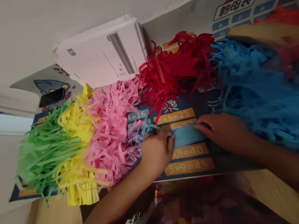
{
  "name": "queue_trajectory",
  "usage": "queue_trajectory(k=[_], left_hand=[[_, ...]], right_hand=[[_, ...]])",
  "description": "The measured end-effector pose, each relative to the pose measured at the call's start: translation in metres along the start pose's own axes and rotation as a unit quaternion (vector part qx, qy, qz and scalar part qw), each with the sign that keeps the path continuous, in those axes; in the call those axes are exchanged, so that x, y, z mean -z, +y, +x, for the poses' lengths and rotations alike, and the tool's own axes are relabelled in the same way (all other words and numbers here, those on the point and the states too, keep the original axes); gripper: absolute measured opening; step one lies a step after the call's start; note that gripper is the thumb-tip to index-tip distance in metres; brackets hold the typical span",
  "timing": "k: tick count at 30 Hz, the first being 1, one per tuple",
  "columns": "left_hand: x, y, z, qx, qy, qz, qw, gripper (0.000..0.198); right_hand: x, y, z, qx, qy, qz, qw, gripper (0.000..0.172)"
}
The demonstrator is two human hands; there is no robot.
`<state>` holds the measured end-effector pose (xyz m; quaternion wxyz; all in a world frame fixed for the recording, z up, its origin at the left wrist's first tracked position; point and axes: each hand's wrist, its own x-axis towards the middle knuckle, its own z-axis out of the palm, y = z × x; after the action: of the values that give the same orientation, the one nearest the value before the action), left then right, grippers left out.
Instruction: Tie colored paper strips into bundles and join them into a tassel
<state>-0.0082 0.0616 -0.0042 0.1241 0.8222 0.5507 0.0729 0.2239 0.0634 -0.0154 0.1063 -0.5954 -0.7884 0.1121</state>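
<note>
My left hand [157, 149] and my right hand [224, 130] rest side by side on a dark multiplication-table mat [189, 166]. Between them lies a flat bundle of blue paper strips [186, 135]. Each hand pinches one end of that bundle with closed fingers. Loose blue strip ends fan out left of my left hand, over the pink pile. A big heap of blue shredded paper [267, 96] lies just right of my right hand.
Heaps of shredded paper line the mat: green [43, 152], yellow [75, 139], pink [111, 126] and red [171, 68]. A stack of white paper [102, 55] stands behind by the wall. A black phone [51, 97] lies at the far left. Patterned cloth [201, 214] covers my lap.
</note>
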Motion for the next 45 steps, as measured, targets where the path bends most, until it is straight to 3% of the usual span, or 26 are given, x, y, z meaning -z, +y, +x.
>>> queue_trajectory(k=[9, 17, 19, 21, 24, 26, 28, 30, 34, 38, 42, 45], left_hand=[[0.005, 0.006, 0.01, 0.06, -0.081, 0.056, 0.993, 0.027], [0.003, 0.004, 0.01, 0.059, -0.077, 0.059, 0.994, 0.024], [0.002, 0.001, 0.01, 0.016, -0.017, 0.076, 0.997, 0.023], [0.003, -0.001, 0.011, -0.089, 0.038, 0.101, 0.99, 0.02], [0.009, 0.0, 0.014, -0.276, -0.002, 0.133, 0.952, 0.016], [0.014, 0.003, 0.014, -0.328, -0.05, 0.148, 0.932, 0.019], [0.019, 0.008, 0.012, -0.317, -0.063, 0.159, 0.933, 0.017], [0.021, 0.013, 0.008, -0.289, -0.063, 0.16, 0.942, 0.018], [0.016, 0.019, 0.002, -0.234, -0.036, 0.154, 0.959, 0.026], [0.009, 0.018, 0.0, -0.207, -0.007, 0.155, 0.966, 0.022], [0.005, 0.009, -0.001, -0.172, 0.019, 0.13, 0.976, 0.015], [0.005, -0.005, -0.001, -0.153, 0.033, 0.073, 0.985, 0.015]], right_hand=[[-0.008, 0.004, -0.001, -0.052, -0.007, 0.012, 0.999, 0.019], [-0.01, 0.003, -0.001, -0.043, -0.006, -0.01, 0.999, 0.022], [-0.005, 0.005, -0.001, -0.031, -0.006, -0.043, 0.999, 0.022], [0.005, 0.006, -0.004, -0.023, 0.009, -0.093, 0.995, 0.02], [0.023, 0.002, -0.013, 0.007, 0.072, -0.154, 0.985, 0.017], [0.029, -0.004, -0.019, 0.118, 0.076, -0.13, 0.981, 0.023], [0.026, -0.008, -0.022, 0.253, 0.038, -0.085, 0.963, 0.027], [0.017, -0.01, -0.02, 0.322, 0.005, -0.068, 0.944, 0.024], [0.003, -0.001, -0.007, 0.291, 0.003, -0.053, 0.955, 0.018], [-0.001, 0.007, 0.004, 0.222, 0.007, 0.014, 0.975, 0.019], [-0.003, 0.01, 0.007, 0.161, -0.001, 0.072, 0.984, 0.023], [-0.004, 0.014, 0.009, 0.158, -0.021, 0.1, 0.982, 0.022]])
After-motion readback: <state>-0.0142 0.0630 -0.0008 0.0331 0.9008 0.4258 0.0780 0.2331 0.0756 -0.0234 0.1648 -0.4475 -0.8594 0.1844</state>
